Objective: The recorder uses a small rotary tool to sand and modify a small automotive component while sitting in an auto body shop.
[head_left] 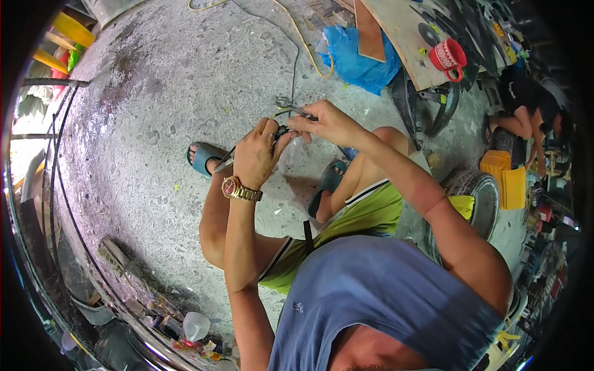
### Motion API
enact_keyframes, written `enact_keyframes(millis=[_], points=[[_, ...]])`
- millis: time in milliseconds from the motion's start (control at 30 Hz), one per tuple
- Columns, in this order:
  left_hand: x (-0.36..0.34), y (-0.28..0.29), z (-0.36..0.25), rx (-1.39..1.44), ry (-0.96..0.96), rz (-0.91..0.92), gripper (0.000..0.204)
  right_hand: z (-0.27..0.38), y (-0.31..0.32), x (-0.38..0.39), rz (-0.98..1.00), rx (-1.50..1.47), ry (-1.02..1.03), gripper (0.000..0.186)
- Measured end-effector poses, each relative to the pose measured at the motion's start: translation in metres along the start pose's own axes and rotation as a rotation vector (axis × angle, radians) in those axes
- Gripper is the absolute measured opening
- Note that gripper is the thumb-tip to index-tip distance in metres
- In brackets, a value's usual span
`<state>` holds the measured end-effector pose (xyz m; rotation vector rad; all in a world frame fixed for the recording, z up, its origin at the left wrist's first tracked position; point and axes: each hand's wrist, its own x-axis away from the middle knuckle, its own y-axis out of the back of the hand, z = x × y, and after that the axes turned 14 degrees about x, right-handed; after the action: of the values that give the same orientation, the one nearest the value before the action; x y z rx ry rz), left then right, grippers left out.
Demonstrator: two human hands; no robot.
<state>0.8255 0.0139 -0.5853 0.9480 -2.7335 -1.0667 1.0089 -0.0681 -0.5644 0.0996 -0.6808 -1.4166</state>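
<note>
No lettering legible (watch dial [229, 187] too small to read).

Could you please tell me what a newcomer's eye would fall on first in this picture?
Probably the red mug with its white pattern, at the upper right on a pale board, and the blue plastic bag to its left. Next, near the centre, the gold watch on the left wrist and the metal tool in the right hand.

A red patterned mug [447, 55] sits near the lower edge of a plywood board [408, 34]; a blue plastic bag [348, 60] lies beside its left edge on the concrete floor [176, 80].
</note>
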Motion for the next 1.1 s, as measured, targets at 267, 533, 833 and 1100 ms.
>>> enact_keyframes(millis=[267,533,833,1100], points=[[0.001,0.001,0.001,-0.052,0.022,0.045,0.036,-0.001,0.003,-0.006,0.075,0.065,-0.012,0.022],[0.003,0.0,0.004,-0.015,0.019,0.071,0.034,-0.002,-0.008,-0.005,-0.101,-0.05,0.224,0.018],[0.003,0.004,0.0,-0.037,0.032,0.071,0.037,-0.001,-0.003,0.001,-0.143,-0.059,0.152,0.023],[0.003,0.004,-0.001,0.001,0.017,0.102,0.037,-0.004,-0.004,0.011,-0.207,-0.032,0.167,0.015]])
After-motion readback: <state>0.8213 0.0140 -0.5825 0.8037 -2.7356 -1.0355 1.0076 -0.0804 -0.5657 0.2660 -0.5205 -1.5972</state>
